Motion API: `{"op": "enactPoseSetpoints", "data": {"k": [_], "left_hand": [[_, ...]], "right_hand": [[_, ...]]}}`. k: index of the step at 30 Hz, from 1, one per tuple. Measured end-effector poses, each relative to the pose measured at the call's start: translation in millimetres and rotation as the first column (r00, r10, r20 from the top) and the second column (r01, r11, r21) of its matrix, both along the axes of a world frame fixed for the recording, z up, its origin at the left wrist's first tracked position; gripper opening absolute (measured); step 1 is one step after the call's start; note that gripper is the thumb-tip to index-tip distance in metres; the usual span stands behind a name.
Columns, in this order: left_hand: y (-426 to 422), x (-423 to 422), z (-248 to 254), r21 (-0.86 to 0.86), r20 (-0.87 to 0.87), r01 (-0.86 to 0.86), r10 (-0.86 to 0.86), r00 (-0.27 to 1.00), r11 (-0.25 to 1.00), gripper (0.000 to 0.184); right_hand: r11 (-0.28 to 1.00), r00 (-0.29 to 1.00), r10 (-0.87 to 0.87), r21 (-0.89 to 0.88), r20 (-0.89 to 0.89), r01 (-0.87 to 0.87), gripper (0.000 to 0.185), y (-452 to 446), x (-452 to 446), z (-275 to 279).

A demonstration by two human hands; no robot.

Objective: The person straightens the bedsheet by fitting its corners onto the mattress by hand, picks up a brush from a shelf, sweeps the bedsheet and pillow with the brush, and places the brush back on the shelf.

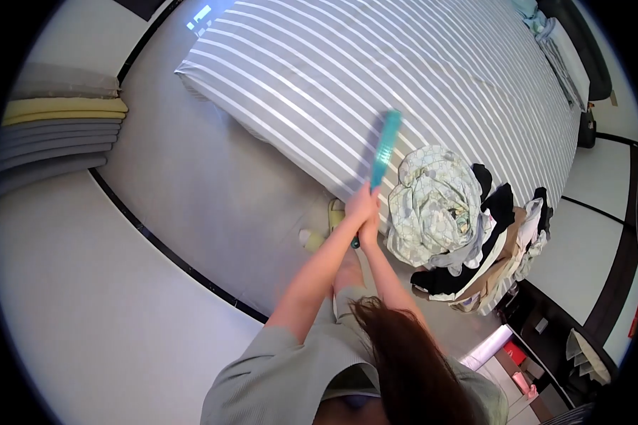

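A teal bed brush (385,145) with a long handle reaches out over the grey-and-white striped sheet (298,64) of the bed. My left hand (361,202) is wrapped round its handle, nearer the brush head. Just below, my right hand (369,228) also grips the handle, whose dark end sticks out beneath it. The bristles are not clearly visible, so I cannot tell whether they touch the sheet. To the right of my hands lies a bundled, pale patterned cloth (432,205) on the bed's edge.
A pile of clothes (503,248) sits beside the bundled cloth. Folded grey and yellow padding (64,127) stands against the left wall. Slippers (335,214) are on my feet by the bed. A shelf unit (546,333) with small items is at lower right.
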State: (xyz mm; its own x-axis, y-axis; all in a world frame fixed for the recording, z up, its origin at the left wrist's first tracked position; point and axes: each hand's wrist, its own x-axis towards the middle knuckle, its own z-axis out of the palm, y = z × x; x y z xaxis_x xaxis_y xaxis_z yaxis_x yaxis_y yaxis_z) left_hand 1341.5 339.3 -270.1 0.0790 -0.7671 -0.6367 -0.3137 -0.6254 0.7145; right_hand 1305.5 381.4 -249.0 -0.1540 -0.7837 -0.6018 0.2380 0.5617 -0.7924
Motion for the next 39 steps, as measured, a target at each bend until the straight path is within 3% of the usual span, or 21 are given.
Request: {"op": "enactPoseSetpoints", "data": {"k": [1, 3, 4, 5, 8, 9, 12, 13, 16, 19, 22, 25, 26, 27, 30, 31, 33, 35, 36, 38, 39], "left_hand": [[-8, 11, -14, 0.061, -0.039, -0.176, 0.179, 0.983, 0.982, 0.033], [-11, 48, -37, 0.008, 0.026, -0.344, 0.344, 0.939, 0.939, 0.028], [-9, 71, -15, -0.054, -0.068, -0.494, 0.49, 0.869, 0.868, 0.029], [-1, 90, -19, -0.148, 0.056, -0.549, 0.561, 0.826, 0.823, 0.029], [18, 133, -3, -0.161, 0.063, -0.775, 0.79, 0.61, 0.611, 0.028], [24, 140, -3, -0.185, 0.091, -0.813, 0.834, 0.545, 0.552, 0.028], [26, 136, 21, -0.212, 0.137, -0.77, 0.799, 0.586, 0.601, 0.027], [17, 127, 36, -0.146, 0.025, -0.777, 0.787, 0.616, 0.612, 0.025], [-9, 87, 29, -0.116, -0.134, -0.633, 0.62, 0.773, 0.765, 0.023], [-43, 61, 19, -0.061, -0.315, -0.361, 0.325, 0.892, 0.931, 0.025], [-71, 62, 17, -0.032, -0.323, -0.167, 0.148, 0.935, 0.985, 0.024], [-83, 87, -13, -0.032, -0.179, -0.288, 0.278, 0.944, 0.957, 0.024], [-86, 104, -23, -0.041, -0.113, -0.337, 0.331, 0.937, 0.941, 0.024], [-91, 130, -2, 0.044, -0.191, -0.442, 0.442, 0.876, 0.896, 0.025], [-86, 207, -29, -0.169, 0.116, -0.416, 0.438, 0.892, 0.893, 0.03], [-81, 231, -31, -0.204, -0.121, -0.586, 0.573, 0.81, 0.785, 0.03], [-72, 270, -8, -0.232, -0.074, -0.683, 0.688, 0.722, 0.692, 0.028], [-52, 299, -14, -0.179, -0.106, -0.834, 0.832, 0.544, 0.522, 0.026], [-43, 311, -18, -0.154, -0.116, -0.892, 0.889, 0.444, 0.425, 0.025], [-18, 327, -17, -0.132, -0.182, -0.896, 0.879, 0.442, 0.423, 0.024], [-13, 334, -16, -0.118, -0.215, -0.899, 0.873, 0.438, 0.422, 0.023]], "right_hand": [[0.999, 0.999, 0.04, 0.017, 0.03, -0.041, 0.033, -11, 7, -6], [0.951, 0.95, 0.296, 0.066, 0.105, -0.303, 0.035, -24, 30, -18], [0.91, 0.906, 0.365, 0.123, 0.214, -0.396, 0.036, -26, 44, -30], [0.875, 0.859, 0.426, 0.111, 0.284, -0.471, 0.036, -24, 64, -49], [0.711, 0.648, 0.682, -0.099, 0.339, -0.697, 0.036, -16, 105, -53], [0.659, 0.589, 0.715, -0.08, 0.376, -0.748, 0.035, -20, 106, -43], [0.506, 0.432, 0.773, -0.042, 0.465, -0.861, 0.032, -28, 101, -17], [0.525, 0.457, 0.761, -0.024, 0.461, -0.851, 0.032, -29, 95, -12], [0.683, 0.646, 0.677, 0.028, 0.353, -0.73, 0.033, -36, 73, -3], [0.887, 0.876, 0.457, -0.003, 0.155, -0.462, 0.033, -51, 53, -7], [0.974, 0.977, 0.212, -0.088, 0.024, -0.209, 0.033, -73, 53, -21], [0.985, 0.991, 0.129, -0.122, 0.027, -0.125, 0.033, -87, 75, -35], [0.97, 0.968, 0.24, -0.056, 0.077, -0.236, 0.033, -92, 87, -37], [0.938, 0.93, 0.342, 0.005, 0.135, -0.346, 0.034, -100, 100, -39], [0.767, 0.767, 0.591, 0.12, 0.25, -0.63, 0.035, -131, 159, -17], [0.7, 0.712, 0.644, 0.16, 0.279, -0.696, 0.035, -134, 179, -8], [0.608, 0.603, 0.707, 0.116, 0.37, -0.785, 0.036, -137, 217, 5], [0.456, 0.458, 0.738, 0.133, 0.496, -0.88, 0.034, -134, 251, 1], [0.441, 0.426, 0.817, 0.053, 0.389, -0.896, 0.03, -122, 265, 1], [0.482, 0.436, 0.83, -0.054, 0.348, -0.875, 0.026, -101, 284, 7], [0.572, 0.524, 0.782, -0.054, 0.337, -0.819, 0.026, -90, 290, 5]]}}
